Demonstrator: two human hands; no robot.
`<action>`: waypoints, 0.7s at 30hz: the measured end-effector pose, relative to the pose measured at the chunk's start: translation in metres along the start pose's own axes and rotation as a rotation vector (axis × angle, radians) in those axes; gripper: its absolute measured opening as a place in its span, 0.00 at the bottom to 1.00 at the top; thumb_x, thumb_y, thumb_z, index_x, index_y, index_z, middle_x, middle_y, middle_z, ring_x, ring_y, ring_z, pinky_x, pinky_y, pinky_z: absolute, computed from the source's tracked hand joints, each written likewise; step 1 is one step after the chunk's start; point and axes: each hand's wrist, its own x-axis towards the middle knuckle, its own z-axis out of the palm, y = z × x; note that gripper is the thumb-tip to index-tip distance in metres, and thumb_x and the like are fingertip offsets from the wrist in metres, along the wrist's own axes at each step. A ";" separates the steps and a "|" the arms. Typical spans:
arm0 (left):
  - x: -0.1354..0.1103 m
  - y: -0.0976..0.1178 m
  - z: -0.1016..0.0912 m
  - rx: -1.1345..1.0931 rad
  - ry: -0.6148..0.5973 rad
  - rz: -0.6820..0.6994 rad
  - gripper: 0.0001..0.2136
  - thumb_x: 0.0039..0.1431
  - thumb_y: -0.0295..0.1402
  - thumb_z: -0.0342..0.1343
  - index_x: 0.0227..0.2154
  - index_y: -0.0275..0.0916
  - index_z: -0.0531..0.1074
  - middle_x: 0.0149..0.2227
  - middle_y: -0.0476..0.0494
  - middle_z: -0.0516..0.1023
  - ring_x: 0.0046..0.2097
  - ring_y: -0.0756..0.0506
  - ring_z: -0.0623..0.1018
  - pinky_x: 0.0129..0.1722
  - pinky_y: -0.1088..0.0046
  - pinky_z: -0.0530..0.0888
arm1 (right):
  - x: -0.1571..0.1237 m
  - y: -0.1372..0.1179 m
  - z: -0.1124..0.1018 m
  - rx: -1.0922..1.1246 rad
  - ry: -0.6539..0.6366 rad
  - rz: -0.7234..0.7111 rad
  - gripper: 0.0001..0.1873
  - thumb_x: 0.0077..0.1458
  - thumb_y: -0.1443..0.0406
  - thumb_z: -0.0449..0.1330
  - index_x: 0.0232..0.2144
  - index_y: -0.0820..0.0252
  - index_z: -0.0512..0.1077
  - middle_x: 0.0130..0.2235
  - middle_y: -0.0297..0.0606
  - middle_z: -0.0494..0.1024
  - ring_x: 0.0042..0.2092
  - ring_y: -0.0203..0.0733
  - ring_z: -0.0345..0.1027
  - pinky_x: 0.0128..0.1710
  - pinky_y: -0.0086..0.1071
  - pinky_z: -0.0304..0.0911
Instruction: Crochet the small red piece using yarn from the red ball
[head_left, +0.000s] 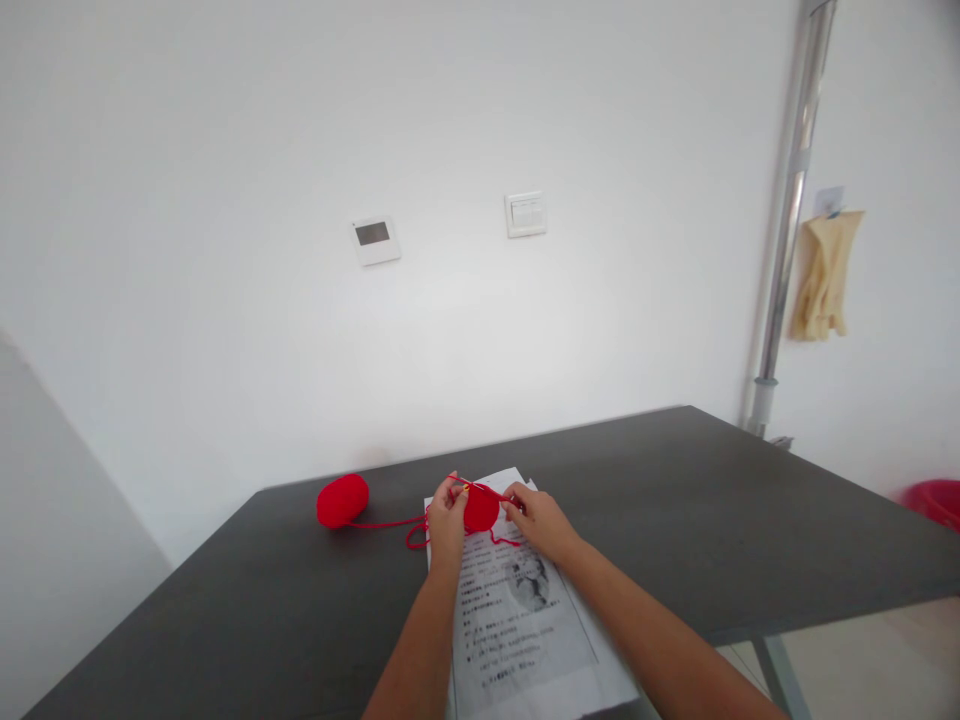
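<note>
Both my hands are raised over the printed sheets, with a small rounded piece of red crochet work (481,509) between them. My left hand (448,512) is closed on the left edge of that piece, and a tiny yellow spot shows by its thumb. Pinched in the fingers of my right hand (536,514) is a thin, straight tool, seemingly a crochet hook (491,491), which reaches left across the top of the work; its tip is too small to make out. Red yarn (386,524) runs from my left hand to a red ball of yarn (343,501). A loose tail hangs below the work.
The printed paper sheets (517,650) lie on the dark grey table (675,520), under my forearms. Behind the table is a white wall with a switch (526,214) and a small panel (376,241). A metal pole (796,190) and pale gloves (825,275) are at right.
</note>
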 end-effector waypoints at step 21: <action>0.002 0.000 -0.004 -0.033 -0.058 0.002 0.30 0.39 0.34 0.63 0.49 0.34 0.68 0.27 0.48 0.75 0.28 0.49 0.75 0.28 0.75 0.71 | 0.003 -0.004 -0.015 1.157 -0.177 0.216 0.18 0.51 0.53 0.55 0.39 0.58 0.68 0.33 0.41 0.78 0.29 0.36 0.69 0.22 0.25 0.56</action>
